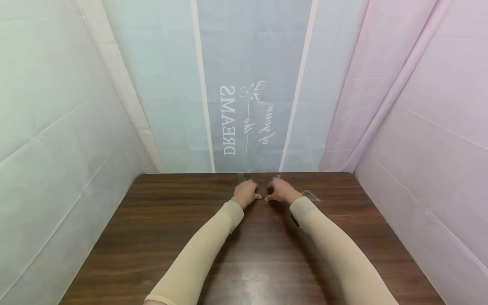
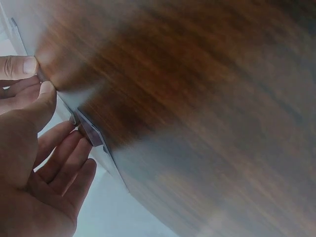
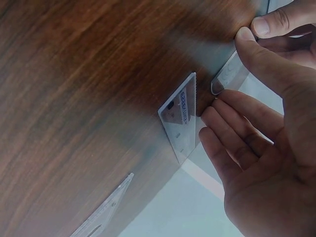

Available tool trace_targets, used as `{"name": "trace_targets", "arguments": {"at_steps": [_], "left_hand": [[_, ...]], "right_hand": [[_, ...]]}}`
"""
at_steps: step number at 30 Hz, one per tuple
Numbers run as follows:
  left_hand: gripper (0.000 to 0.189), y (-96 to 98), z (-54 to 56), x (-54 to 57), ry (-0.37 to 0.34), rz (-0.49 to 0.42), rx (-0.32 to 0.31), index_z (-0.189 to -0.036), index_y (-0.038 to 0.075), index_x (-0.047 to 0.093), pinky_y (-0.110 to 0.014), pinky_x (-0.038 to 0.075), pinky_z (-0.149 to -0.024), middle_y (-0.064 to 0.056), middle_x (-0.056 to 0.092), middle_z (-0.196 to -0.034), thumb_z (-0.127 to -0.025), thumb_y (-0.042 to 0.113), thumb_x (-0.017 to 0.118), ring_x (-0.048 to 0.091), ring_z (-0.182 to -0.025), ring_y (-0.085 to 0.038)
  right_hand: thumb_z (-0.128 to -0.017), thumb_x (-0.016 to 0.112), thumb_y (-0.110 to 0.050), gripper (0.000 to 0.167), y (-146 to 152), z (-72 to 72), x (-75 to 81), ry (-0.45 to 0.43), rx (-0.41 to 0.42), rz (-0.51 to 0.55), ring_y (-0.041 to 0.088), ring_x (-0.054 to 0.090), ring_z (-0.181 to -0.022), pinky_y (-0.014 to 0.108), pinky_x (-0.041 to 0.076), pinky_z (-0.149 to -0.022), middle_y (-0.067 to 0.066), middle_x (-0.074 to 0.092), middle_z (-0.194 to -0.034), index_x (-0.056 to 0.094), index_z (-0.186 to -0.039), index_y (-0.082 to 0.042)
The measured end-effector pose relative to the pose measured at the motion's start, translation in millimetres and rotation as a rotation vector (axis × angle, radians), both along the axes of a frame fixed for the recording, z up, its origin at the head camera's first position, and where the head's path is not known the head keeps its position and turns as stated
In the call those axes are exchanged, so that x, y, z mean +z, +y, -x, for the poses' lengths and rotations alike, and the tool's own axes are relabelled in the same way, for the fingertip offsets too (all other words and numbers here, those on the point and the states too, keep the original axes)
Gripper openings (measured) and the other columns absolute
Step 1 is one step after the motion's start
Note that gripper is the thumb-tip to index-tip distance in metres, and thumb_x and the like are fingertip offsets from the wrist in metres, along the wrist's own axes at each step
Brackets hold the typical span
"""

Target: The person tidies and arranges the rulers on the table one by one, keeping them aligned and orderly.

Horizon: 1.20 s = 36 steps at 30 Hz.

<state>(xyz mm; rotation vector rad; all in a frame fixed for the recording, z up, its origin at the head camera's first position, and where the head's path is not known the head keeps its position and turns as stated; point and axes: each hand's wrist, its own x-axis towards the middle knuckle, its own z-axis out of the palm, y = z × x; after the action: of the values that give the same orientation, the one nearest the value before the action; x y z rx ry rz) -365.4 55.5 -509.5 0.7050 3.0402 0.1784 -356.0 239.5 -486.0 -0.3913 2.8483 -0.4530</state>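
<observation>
Between my two hands, near the table's far edge, a flat clear plastic piece (image 1: 262,192) with a rounded corner (image 3: 215,89) lies on the wood; its full shape is hidden. My left hand (image 1: 245,192) pinches its left side with thumb and fingers curled around it. From the other side my right hand (image 1: 281,189) grips it likewise, the thumb tips almost meeting. Beside the right fingers is a clear plastic ruler-like piece (image 3: 178,118) with a toothed edge and printed letters. Another clear strip (image 2: 91,131) is close to the left fingers.
A clear triangular set square (image 1: 311,196) lies on the brown wooden table (image 1: 251,245), right of the right hand. Cloth panels stand behind the table and on both sides; the back one (image 1: 248,51) carries white mirrored lettering.
</observation>
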Motion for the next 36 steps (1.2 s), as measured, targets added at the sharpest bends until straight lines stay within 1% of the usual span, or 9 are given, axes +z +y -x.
{"name": "trace_targets", "arguments": {"at_steps": [7, 15, 23, 31, 34, 36], "left_hand": [[0.05, 0.7, 0.3, -0.8, 0.013, 0.022, 0.008, -0.134, 0.016, 0.075, -0.039, 0.06, -0.096, -0.004, 0.072, -0.124, -0.097, 0.05, 0.076, 0.07, -0.117, -0.022], [0.047, 2.0, 1.8, -1.5, 0.026, 0.007, 0.014, -0.13, 0.017, 0.078, -0.039, 0.061, -0.092, -0.003, 0.073, -0.12, -0.095, 0.049, 0.077, 0.071, -0.115, -0.022], [0.045, 2.1, 2.2, -1.9, 0.028, -0.003, 0.017, -0.126, 0.017, 0.08, -0.038, 0.062, -0.09, -0.003, 0.074, -0.117, -0.094, 0.049, 0.078, 0.071, -0.113, -0.021], [0.042, 2.3, 1.1, -1.0, 0.035, 0.007, 0.017, -0.127, 0.017, 0.079, -0.039, 0.062, -0.089, -0.003, 0.074, -0.119, -0.098, 0.047, 0.078, 0.072, -0.113, -0.022], [0.039, 2.0, 0.7, -0.8, 0.045, 0.022, 0.011, -0.124, 0.017, 0.08, -0.039, 0.063, -0.088, -0.003, 0.074, -0.118, -0.099, 0.047, 0.076, 0.072, -0.111, -0.022], [0.037, 1.8, 0.7, -0.7, 0.061, 0.031, 0.005, -0.122, 0.017, 0.08, -0.039, 0.063, -0.086, -0.003, 0.074, -0.116, -0.1, 0.047, 0.076, 0.073, -0.109, -0.022]], "right_hand": [[-0.095, 0.086, -0.033, 0.063, -0.7, -0.1, 0.5, -0.007, -0.002, -0.005, 0.041, 0.056, -0.136, 0.055, 0.048, -0.113, 0.023, 0.055, -0.149, 0.065, -0.143, 0.001], [-0.094, 0.087, -0.032, 0.064, -0.4, 1.9, -1.9, -0.006, 0.006, -0.016, 0.042, 0.056, -0.137, 0.055, 0.047, -0.114, 0.023, 0.055, -0.15, 0.065, -0.144, 0.002], [-0.094, 0.087, -0.032, 0.063, -0.8, 2.3, -3.2, -0.002, 0.004, -0.014, 0.04, 0.058, -0.134, 0.054, 0.048, -0.113, 0.022, 0.056, -0.148, 0.066, -0.143, 0.001], [-0.095, 0.086, -0.032, 0.062, -1.3, 1.8, -1.4, 0.001, 0.009, -0.016, 0.043, 0.051, -0.144, 0.055, 0.045, -0.117, 0.026, 0.05, -0.158, 0.066, -0.144, 0.002], [-0.095, 0.086, -0.032, 0.062, -1.1, 2.2, -1.3, 0.002, 0.011, -0.014, 0.043, 0.051, -0.143, 0.055, 0.045, -0.117, 0.026, 0.051, -0.156, 0.066, -0.143, 0.002], [-0.095, 0.086, -0.031, 0.062, -1.2, 2.4, -1.1, 0.002, 0.006, -0.005, 0.042, 0.054, -0.14, 0.054, 0.047, -0.115, 0.024, 0.054, -0.153, 0.066, -0.142, 0.002]]}}
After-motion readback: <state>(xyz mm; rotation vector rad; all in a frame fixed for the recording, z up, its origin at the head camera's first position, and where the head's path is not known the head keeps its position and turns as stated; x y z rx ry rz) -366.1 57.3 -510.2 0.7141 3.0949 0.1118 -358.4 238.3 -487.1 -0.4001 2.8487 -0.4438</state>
